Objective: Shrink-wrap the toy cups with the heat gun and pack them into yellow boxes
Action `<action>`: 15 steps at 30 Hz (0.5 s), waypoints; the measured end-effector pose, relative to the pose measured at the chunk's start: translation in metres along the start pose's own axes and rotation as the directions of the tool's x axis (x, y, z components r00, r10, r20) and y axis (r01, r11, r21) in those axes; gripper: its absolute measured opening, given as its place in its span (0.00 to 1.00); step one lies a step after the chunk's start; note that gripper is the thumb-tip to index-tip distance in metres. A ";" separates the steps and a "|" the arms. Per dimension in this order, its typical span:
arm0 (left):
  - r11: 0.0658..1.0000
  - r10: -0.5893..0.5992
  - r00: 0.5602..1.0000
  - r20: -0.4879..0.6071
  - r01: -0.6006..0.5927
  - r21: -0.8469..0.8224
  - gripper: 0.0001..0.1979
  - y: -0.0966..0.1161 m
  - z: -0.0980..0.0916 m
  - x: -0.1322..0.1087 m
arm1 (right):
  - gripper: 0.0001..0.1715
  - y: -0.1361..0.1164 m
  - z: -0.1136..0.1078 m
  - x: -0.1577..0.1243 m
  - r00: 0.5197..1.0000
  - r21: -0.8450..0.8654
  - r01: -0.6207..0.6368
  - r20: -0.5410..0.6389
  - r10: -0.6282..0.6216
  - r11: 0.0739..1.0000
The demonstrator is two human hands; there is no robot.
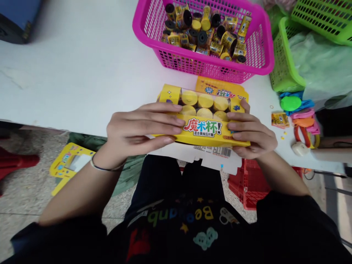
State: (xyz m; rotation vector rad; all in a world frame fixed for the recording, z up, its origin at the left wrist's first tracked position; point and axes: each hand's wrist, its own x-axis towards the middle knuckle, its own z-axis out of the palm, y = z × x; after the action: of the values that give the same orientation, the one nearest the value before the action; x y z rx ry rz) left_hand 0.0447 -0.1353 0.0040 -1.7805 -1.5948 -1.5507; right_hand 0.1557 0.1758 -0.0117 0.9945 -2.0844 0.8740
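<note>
Two hands grip yellow box over table edge

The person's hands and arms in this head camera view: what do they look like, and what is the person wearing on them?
The left hand and right hand are bare, with no gloves. The forearms are bare too, coming out of short black sleeves. A thin dark bracelet circles the left wrist. The black top has colourful lettering on its front.

Bright even light, faint shadows, glare on white table; hands sharp; edges bowed.
</note>
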 end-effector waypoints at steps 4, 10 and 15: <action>0.999 -0.034 0.999 -0.003 0.034 -0.010 0.23 0.001 0.000 0.001 | 0.23 -0.005 0.003 0.007 0.999 0.010 0.024 -0.041 -0.023 1.000; 0.998 -0.051 0.999 0.015 0.051 -0.039 0.24 0.003 -0.002 0.004 | 0.20 -0.008 0.004 0.004 0.995 0.005 -0.074 -0.064 0.074 0.997; 1.000 0.019 0.997 0.071 -0.018 -0.021 0.24 0.001 -0.007 0.005 | 0.18 -0.005 0.002 0.001 0.999 -0.003 -0.023 -0.036 0.022 1.000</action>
State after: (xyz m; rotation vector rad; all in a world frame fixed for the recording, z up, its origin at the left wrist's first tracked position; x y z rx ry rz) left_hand 0.0412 -0.1386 0.0110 -1.8757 -1.5950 -1.5165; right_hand 0.1587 0.1712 -0.0111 0.9488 -2.0703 0.8928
